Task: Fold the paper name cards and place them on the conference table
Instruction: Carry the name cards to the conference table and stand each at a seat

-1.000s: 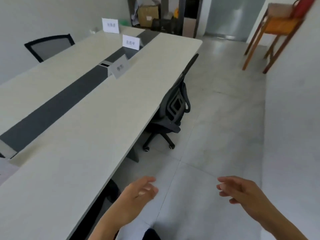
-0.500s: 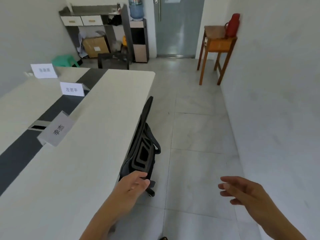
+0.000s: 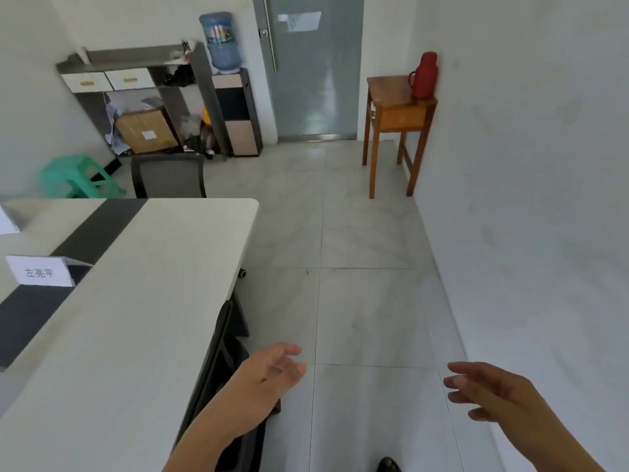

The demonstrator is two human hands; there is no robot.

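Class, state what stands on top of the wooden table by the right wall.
A red flask stands on the wooden table, at its wall side. Its drawer is shut; contents hidden.

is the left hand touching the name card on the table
Apart. The head view shows the left hand empty over the floor beside the table, a wide stretch of tabletop between it and the name card.

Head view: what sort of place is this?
Most likely a small office meeting room: a long pale conference table with a dark centre strip, a folded white paper name card standing on it, and a blue-bottled water dispenser by the grey door.
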